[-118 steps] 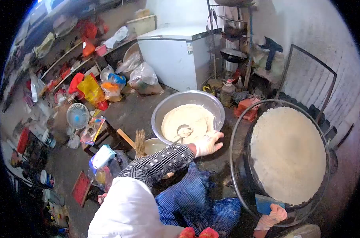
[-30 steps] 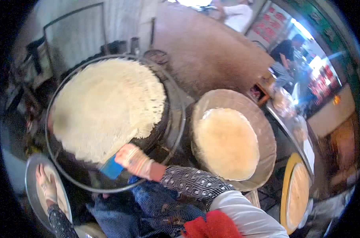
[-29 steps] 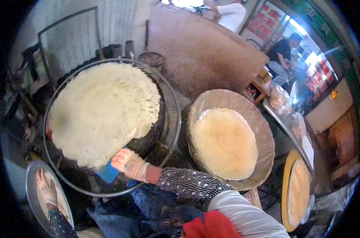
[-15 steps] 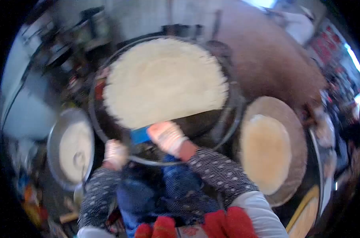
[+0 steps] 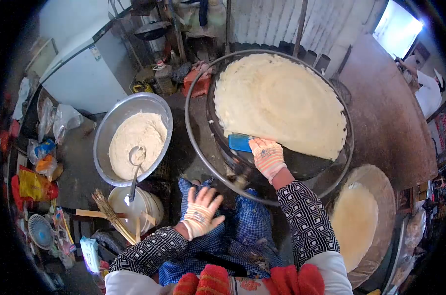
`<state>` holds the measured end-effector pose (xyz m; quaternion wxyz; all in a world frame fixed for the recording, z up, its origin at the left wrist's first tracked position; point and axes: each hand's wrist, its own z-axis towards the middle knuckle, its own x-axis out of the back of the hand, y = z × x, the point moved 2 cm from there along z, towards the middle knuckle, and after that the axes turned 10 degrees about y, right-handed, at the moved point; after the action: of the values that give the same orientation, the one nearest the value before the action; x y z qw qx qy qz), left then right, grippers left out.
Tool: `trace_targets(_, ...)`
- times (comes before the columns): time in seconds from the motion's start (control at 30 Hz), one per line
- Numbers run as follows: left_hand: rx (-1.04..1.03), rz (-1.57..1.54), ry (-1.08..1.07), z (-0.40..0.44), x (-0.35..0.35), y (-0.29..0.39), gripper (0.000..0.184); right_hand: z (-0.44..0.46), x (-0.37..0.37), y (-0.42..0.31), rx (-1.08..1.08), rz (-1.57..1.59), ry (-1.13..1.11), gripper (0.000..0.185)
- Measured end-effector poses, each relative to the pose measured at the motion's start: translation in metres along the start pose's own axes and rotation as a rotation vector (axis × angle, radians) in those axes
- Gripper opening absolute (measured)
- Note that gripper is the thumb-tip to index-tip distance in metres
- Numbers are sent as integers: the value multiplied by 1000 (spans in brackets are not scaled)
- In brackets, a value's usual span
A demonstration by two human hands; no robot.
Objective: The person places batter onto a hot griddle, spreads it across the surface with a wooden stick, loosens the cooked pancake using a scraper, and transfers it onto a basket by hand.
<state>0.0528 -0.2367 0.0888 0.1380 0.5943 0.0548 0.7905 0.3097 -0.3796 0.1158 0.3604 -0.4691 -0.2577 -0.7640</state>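
Observation:
A wide pale pancake [image 5: 277,93] covers most of a round dark griddle [image 5: 301,167], leaving a strip of its near side bare. My right hand [image 5: 268,156], in a striped glove, is closed on a blue scraper [image 5: 239,142] held at the pancake's near left edge. Whether the blade lifts the edge is hard to tell. Over my lap, clear of the griddle, my left hand [image 5: 202,214] is spread wide in a fingerless striped glove, holding nothing. A thin metal ring [image 5: 203,158] runs around the griddle.
Left stands a metal basin [image 5: 101,164] of batter with a ladle [image 5: 136,160]. Below it are a white bucket [image 5: 151,204] and straw whisk [image 5: 110,211]. A finished pancake [image 5: 356,221] lies on a round tray [image 5: 387,223] at right. A brown tabletop [image 5: 385,113] lies beyond.
The view has swung left and sharpened. My left hand has come away from near the griddle's rim to above my lap, fingers spread. My right hand still grips the blue scraper.

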Motion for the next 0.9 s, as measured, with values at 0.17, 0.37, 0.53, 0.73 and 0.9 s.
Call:
trace_targets(0.17,124,46,-54,-18,-17,-9,74,3,-2,4,48,0,229,26)
trace_targets(0.37,151,-47,43,-5,2,1,66,24,22,2,22,55,125,10)
trace_targets(0.53,167,-20,-29,-22,-10,-5,71,11,-6,-5,3,-26,-274,42)
trace_targets(0.73,174,-88,43,-15,-14,-29,69,27,-1,-11,-54,18,-353,41)
trace_targets(0.9,140,-92,299,27,17,-73,53,21,4,-4,-75,22,-304,39)
